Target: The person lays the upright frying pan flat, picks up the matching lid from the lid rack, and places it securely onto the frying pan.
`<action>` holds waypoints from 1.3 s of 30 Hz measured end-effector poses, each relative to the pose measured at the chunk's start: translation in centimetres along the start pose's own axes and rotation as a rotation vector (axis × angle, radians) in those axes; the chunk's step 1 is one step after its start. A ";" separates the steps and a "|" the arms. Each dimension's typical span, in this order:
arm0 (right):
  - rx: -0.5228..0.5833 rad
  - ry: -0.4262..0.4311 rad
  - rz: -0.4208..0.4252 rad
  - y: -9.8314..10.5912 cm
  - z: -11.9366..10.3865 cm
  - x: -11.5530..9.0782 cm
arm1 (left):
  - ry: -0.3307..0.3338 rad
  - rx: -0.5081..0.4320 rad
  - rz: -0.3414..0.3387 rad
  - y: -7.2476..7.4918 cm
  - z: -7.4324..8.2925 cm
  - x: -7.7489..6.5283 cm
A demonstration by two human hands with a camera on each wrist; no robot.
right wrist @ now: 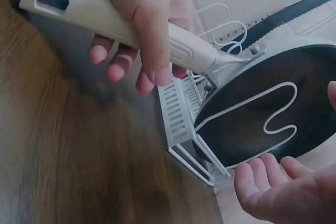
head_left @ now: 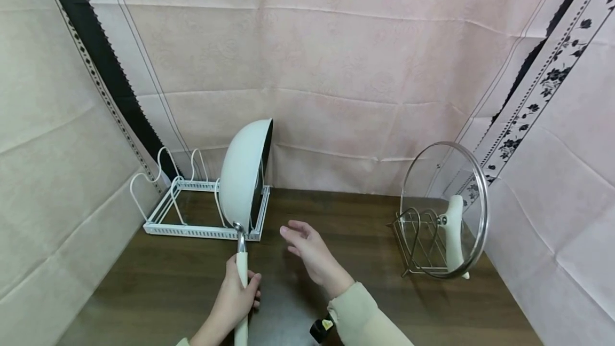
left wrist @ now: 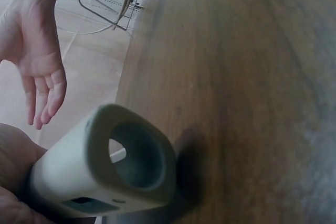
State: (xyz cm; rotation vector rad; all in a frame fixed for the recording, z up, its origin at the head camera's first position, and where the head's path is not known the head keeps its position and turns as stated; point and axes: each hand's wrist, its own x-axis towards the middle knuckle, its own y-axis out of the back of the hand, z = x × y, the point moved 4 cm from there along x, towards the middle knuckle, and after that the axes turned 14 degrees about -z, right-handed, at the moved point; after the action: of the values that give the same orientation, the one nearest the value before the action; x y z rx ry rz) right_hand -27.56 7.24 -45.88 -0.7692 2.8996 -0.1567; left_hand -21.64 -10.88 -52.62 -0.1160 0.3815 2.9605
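A white pan (head_left: 244, 175) with a dark inside stands on its edge in a white wire rack (head_left: 192, 232) at the left, its inside facing right. My left hand (head_left: 235, 292) grips the pan's pale handle (head_left: 242, 268), which points toward me. In the right wrist view a white wire divider (right wrist: 247, 100) of the rack crosses the dark inside of the pan. My right hand (head_left: 314, 252) is held over the table to the right of the pan, holding nothing, fingers relaxed. The hollow handle end (left wrist: 73, 166) shows large in the left wrist view.
On the right, a glass lid (head_left: 484, 212) with a pale handle (head_left: 452, 234) stands upright in a small metal wire rack (head_left: 408, 255). Pale cloth walls (head_left: 326, 63) enclose the brown wooden table (head_left: 144, 287) at the back and both sides.
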 end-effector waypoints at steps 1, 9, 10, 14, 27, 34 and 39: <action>0.002 0.000 -0.010 -0.2 0.0 0.1 | 0.010 -0.010 0.003 0.0 -0.1 0.0; -0.002 -0.027 -0.065 -1.3 0.1 1.0 | 0.031 0.005 0.013 0.1 -0.4 -0.1; -0.001 -0.029 -0.067 -1.5 0.1 1.1 | 0.029 0.021 0.014 0.1 -0.4 -0.1; 0.003 -0.036 -0.075 -2.1 0.1 1.6 | 0.009 0.129 0.043 0.2 -0.4 -0.1; 0.105 -0.060 -0.151 -4.4 0.0 3.1 | -0.030 0.221 0.085 0.6 -0.1 0.0; 0.159 -0.075 -0.172 -5.6 0.5 3.8 | -0.027 0.216 0.076 0.6 0.1 -0.1; 0.164 -0.099 -0.196 -6.2 0.7 4.1 | -0.058 0.225 0.080 0.6 0.1 -0.1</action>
State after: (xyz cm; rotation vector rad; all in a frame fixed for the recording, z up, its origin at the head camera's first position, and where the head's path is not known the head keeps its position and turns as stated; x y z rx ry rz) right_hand -27.94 -0.23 -46.16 -0.9984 2.6751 -0.3605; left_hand -21.67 -11.49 -52.40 0.0124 0.7228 2.9644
